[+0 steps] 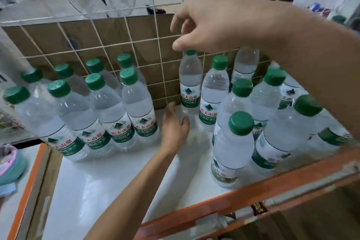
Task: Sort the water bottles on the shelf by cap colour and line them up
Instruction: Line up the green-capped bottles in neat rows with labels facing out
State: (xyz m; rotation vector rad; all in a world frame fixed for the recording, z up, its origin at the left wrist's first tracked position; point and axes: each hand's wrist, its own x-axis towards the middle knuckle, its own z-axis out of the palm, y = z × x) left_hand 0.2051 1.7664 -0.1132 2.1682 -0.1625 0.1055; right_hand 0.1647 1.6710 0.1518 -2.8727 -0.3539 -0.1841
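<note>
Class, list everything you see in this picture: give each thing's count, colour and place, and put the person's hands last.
lined bottles: eight, clear with green caps, in two rows at the shelf's left
loose bottles: at least eight, green caps where visible, bunched at the right; the arm hides some
shelf: one, white, under the bottles
frame: one, orange, along the shelf's front and left edges
grid: one, white wire, behind the bottles
cardboard: one sheet or box, brown, behind the grid
left hand: open, by the base of the middle bottle
right hand: open, just above that bottle's cap
</note>
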